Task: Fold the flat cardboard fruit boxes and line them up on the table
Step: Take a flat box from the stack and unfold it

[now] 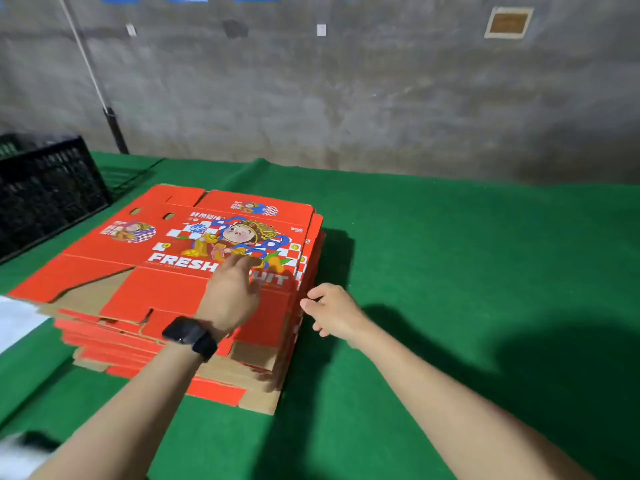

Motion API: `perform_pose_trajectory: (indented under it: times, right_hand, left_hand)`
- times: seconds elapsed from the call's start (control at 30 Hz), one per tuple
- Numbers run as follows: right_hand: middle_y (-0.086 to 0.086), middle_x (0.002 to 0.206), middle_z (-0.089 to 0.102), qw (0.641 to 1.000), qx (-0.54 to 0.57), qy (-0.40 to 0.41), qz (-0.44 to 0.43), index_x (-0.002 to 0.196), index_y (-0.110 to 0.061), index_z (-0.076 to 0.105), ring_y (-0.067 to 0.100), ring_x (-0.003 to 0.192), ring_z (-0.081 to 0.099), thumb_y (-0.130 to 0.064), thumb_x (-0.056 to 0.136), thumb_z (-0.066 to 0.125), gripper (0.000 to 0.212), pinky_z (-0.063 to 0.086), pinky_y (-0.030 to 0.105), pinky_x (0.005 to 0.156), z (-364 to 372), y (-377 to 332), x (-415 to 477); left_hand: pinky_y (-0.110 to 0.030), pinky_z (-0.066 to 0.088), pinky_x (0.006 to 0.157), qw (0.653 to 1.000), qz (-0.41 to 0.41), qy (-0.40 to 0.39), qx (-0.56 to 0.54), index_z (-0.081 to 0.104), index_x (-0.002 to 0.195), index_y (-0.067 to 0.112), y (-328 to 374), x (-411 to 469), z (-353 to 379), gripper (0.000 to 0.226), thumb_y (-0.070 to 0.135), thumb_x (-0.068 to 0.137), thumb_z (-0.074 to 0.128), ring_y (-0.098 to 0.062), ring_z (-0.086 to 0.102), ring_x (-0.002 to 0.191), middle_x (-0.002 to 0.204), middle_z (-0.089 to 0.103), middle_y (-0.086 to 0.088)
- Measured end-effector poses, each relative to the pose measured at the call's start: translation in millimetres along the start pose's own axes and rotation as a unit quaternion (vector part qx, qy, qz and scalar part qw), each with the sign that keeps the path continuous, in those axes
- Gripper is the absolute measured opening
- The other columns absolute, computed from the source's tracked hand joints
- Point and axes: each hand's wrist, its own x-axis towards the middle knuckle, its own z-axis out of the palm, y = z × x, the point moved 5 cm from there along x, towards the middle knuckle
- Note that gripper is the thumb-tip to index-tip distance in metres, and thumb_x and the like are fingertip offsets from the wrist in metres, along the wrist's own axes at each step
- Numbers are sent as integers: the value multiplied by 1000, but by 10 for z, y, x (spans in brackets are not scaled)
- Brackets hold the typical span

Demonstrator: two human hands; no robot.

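A stack of flat red cardboard fruit boxes (162, 258) lies on the green table (450, 271), left of centre. The top sheet shows a cartoon figure and the words FRESH FRUIT. My left hand (232, 292), with a black watch on its wrist, lies flat on the top sheet over the lettering, fingers straight. My right hand (332, 313) is at the stack's right edge, fingers loosely curled, its fingertips at the sheet edges. Whether it grips a sheet cannot be told.
A black plastic crate (45, 192) stands at the back left on the table. A grey concrete wall (381, 98) runs behind the table. Green cloth extends to the right of the stack and in front of it. Something white (17, 323) lies at the left edge.
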Motion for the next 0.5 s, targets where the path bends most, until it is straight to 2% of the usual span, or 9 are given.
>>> perform_pose_trajectory:
  times: [0.03, 0.1, 0.2, 0.27, 0.33, 0.4, 0.5]
  right_hand:
    - [-1, 83, 61, 1000, -9, 4, 19, 123, -11, 55, 23, 78, 66, -31, 97, 52, 32, 53, 25, 58, 71, -19, 79]
    - [-3, 85, 59, 998, -13, 34, 49, 121, -9, 54, 19, 77, 63, -33, 97, 52, 34, 54, 24, 56, 159, -27, 254]
    - [4, 107, 65, 993, 37, 43, 108, 113, -10, 56, 21, 88, 66, -41, 94, 54, 36, 58, 29, 57, 305, -3, 471]
    - [5, 110, 66, 988, 47, 58, 136, 111, -12, 57, 24, 89, 67, -53, 89, 57, 47, 60, 33, 59, 391, 13, 565]
    - [4, 108, 65, 987, -15, 93, 134, 111, -11, 56, 27, 93, 66, -64, 80, 60, 61, 58, 35, 67, 424, -10, 613]
    - [3, 109, 65, 983, -61, 120, 127, 111, -14, 58, 27, 98, 65, -70, 74, 62, 68, 53, 31, 74, 412, -20, 641]
    - [2, 103, 63, 974, -55, 165, 144, 104, -13, 56, 24, 93, 65, -65, 70, 70, 63, 44, 26, 64, 269, 37, 591]
  left_hand:
    - [-41, 33, 108, 999, -20, 0, 47, 52, 132, 11, -119, 72, 3, 39, 14, 92, 53, -29, 41, 131, 141, 45, -11]
    - [-46, 19, 114, 991, -61, -14, 114, 44, 139, 18, -352, 168, 57, 44, 24, 95, 48, -25, 24, 142, 152, 30, -6]
    - [-43, 7, 118, 984, -73, -53, 153, 30, 147, 21, -539, 187, 223, 50, 37, 100, 32, -20, 9, 147, 159, 16, -2]
    - [-40, 6, 118, 984, -64, -35, 160, 26, 149, 22, -584, 171, 277, 52, 41, 100, 28, -19, 8, 147, 159, 15, -1]
    - [-38, 7, 117, 985, -46, -27, 163, 26, 149, 23, -561, 127, 309, 53, 42, 100, 29, -19, 10, 147, 159, 16, -2]
    - [-36, 9, 115, 987, -19, -31, 157, 26, 149, 24, -498, 54, 343, 53, 41, 99, 32, -19, 10, 147, 159, 16, -1]
    - [-31, 12, 115, 990, 34, -77, 111, 28, 147, 26, -409, -4, 321, 51, 34, 98, 39, -17, 10, 147, 159, 15, 1]
